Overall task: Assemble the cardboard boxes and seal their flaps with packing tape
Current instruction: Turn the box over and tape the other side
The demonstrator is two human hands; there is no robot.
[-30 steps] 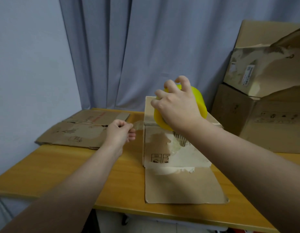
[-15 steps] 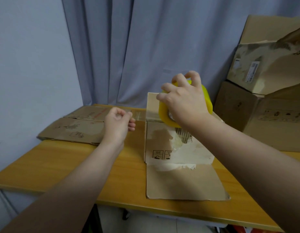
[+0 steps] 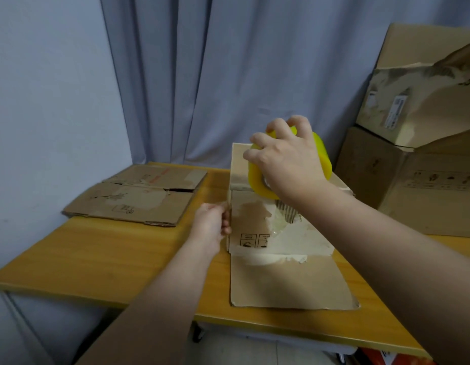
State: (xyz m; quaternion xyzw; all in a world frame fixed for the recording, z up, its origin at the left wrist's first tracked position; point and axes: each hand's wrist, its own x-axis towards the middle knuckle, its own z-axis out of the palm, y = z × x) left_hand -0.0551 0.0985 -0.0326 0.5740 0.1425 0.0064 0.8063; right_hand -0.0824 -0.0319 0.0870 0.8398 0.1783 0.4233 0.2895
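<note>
Our box [image 3: 286, 233] sits in the middle of the table [image 3: 110, 259], with its front flap [image 3: 289, 283] lying flat toward us. We are taping it now. Our right hand [image 3: 286, 164] is curled round the yellow tape roll [image 3: 320, 156] and holds it just above the box's top. Our left hand [image 3: 210, 227] is at the box's left edge, fingers curled, pinching what looks like the tape end [image 3: 225, 204]. The tape is clear, so we can hardly see it. To do this well, we think we should stick that end down on the side first. Then we pull the tape tight and straight over the top and rub it flat. The box is stiff brown cardboard, but its skin is torn off in pale, rough patches, and tape may not stick well there. The roll is round, smooth and shiny. On the left of the table lies a flat cardboard piece [image 3: 139, 198], scuffed and creased. On the right stand bigger boxes [image 3: 418, 180], worn too. Behind hangs a soft grey curtain [image 3: 228, 75] with long folds.
</note>
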